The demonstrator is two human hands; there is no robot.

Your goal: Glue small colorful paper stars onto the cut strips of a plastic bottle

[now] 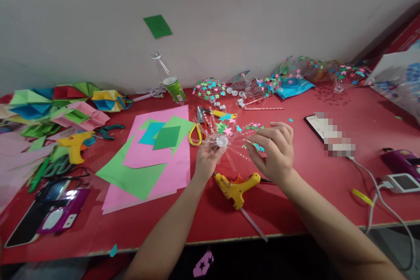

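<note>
My left hand (207,157) is closed around the white-capped neck of a clear plastic bottle piece (229,133), cut into thin strips that fan out and carry small coloured paper stars. My right hand (274,148) pinches one of those strips, where a teal star sits at its fingertips. Both hands hover over the red table (311,192). A yellow glue gun (238,187) lies just below them, with a clear glue stick sticking out toward the table's front edge.
Pink and green paper sheets (147,162) lie to the left, with scissors (196,129), folded paper shapes (59,107) and another glue gun (75,145). More star-covered plastic pieces (262,83) line the white partition. A phone (323,129), a cable and devices sit on the right.
</note>
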